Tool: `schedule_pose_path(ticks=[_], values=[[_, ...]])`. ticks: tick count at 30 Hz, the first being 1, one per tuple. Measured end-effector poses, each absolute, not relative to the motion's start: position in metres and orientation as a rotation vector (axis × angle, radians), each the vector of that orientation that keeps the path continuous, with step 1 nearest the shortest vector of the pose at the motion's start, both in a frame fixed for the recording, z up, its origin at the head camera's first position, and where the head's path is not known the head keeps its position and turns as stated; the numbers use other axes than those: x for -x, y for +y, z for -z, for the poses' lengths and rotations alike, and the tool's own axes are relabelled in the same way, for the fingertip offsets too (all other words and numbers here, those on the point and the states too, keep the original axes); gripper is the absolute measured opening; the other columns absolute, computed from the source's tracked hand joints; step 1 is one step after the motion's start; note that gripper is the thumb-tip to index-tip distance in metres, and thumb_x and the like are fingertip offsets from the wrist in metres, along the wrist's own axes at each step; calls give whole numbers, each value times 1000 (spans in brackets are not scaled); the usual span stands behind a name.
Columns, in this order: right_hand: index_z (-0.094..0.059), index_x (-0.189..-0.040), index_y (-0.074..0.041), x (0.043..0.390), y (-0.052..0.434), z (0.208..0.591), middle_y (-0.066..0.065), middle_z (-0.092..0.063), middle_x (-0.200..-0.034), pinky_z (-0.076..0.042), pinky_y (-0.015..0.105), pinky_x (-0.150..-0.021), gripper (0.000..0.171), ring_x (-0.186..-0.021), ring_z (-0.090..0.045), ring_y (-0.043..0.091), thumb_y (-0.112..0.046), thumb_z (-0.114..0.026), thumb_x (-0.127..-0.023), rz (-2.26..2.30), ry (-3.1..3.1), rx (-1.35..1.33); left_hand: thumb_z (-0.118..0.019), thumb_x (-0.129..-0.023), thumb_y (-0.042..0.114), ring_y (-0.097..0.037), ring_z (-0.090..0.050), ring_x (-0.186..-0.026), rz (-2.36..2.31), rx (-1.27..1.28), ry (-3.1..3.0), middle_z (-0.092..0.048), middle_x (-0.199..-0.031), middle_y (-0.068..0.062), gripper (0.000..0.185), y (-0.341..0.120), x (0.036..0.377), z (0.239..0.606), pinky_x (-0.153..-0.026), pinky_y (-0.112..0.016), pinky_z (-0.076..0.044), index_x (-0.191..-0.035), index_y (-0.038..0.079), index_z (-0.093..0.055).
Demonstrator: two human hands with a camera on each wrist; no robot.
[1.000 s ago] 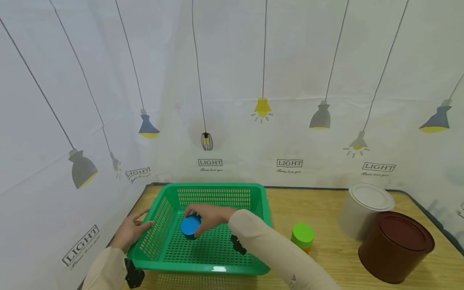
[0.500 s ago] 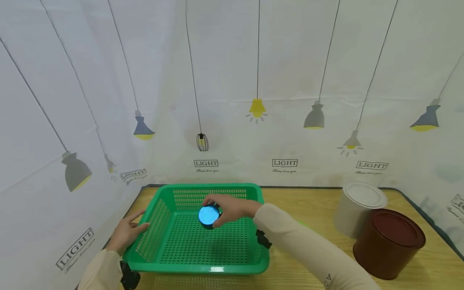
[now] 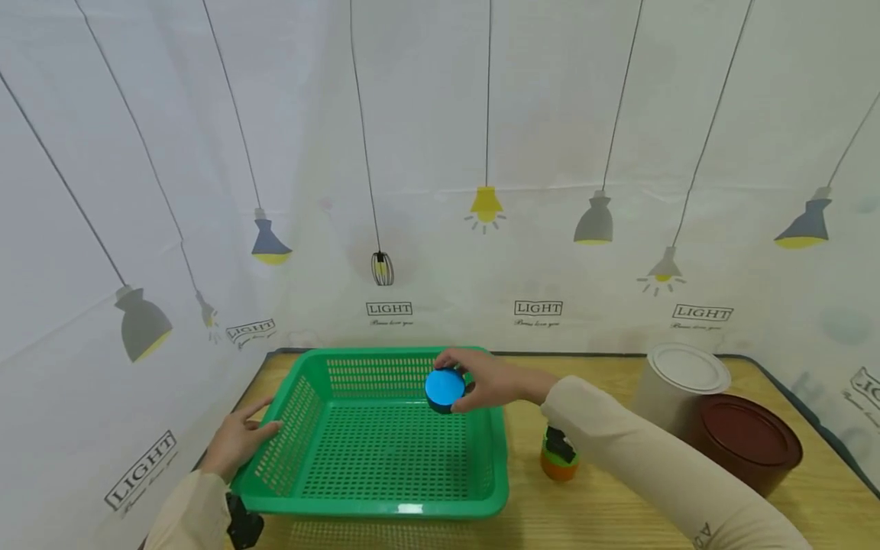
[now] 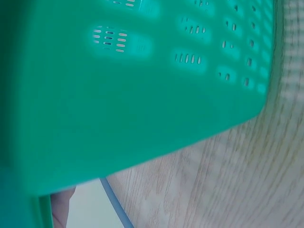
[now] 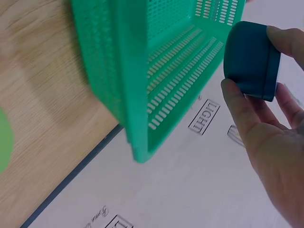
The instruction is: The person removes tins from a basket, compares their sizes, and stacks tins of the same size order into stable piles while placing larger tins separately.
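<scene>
My right hand (image 3: 491, 380) pinches the blue jar (image 3: 444, 387) above the green basket (image 3: 385, 500) rim at 1 o'clock, left hand (image 3: 237, 439) flat-open at 9; loose fingertip grip could drop it.

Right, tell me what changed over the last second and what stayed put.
The right hand kept its grip on the blue jar and lifted it from low inside the green basket, carrying it up and rightward to the basket's far right corner. Nothing was let go. The left hand stayed resting on the basket's left rim; the white can and brown can stayed put.
</scene>
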State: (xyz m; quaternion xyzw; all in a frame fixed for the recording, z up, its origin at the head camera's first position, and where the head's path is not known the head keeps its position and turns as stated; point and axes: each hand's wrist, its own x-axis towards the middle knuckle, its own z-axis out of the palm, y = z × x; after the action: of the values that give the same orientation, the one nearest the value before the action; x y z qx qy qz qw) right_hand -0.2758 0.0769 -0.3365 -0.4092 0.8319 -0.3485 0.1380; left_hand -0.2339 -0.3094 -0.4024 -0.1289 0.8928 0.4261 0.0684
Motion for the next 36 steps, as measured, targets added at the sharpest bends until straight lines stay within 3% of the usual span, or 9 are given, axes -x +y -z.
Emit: schedule_pose_path(ticks=[11, 16, 36], values=[[-41, -119, 2, 272, 120, 342, 15, -46, -118, -49, 34, -78, 49, -106, -46, 33, -10, -66, -79, 1052, 2407, 1227, -59, -86, 25, -17, -58, -54, -1298, 383, 2683, -42, -118, -37, 65, -309, 233, 402, -50, -35, -49, -138, 5, -28], [-41, -121, 1, 272, 133, 345, 16, -45, -121, -47, 37, -80, 50, -109, -45, 34, -9, -66, -79, 1073, 2430, 1110, -59, -85, 25, -17, -58, -54, -1308, 388, 2672, -43, -117, -36, 65, -310, 235, 403, -50, -35, -49, -138, 5, -28], [-39, -122, 2, 255, 189, 360, 22, -42, -121, -48, 37, -79, 55, -108, -43, 41, -18, -66, -80, 1165, 2459, 920, -58, -86, 25, -18, -59, -60, -1334, 357, 2679, -43, -118, -36, 64, -310, 233, 404, -53, -36, -50, -138, 4, -27]])
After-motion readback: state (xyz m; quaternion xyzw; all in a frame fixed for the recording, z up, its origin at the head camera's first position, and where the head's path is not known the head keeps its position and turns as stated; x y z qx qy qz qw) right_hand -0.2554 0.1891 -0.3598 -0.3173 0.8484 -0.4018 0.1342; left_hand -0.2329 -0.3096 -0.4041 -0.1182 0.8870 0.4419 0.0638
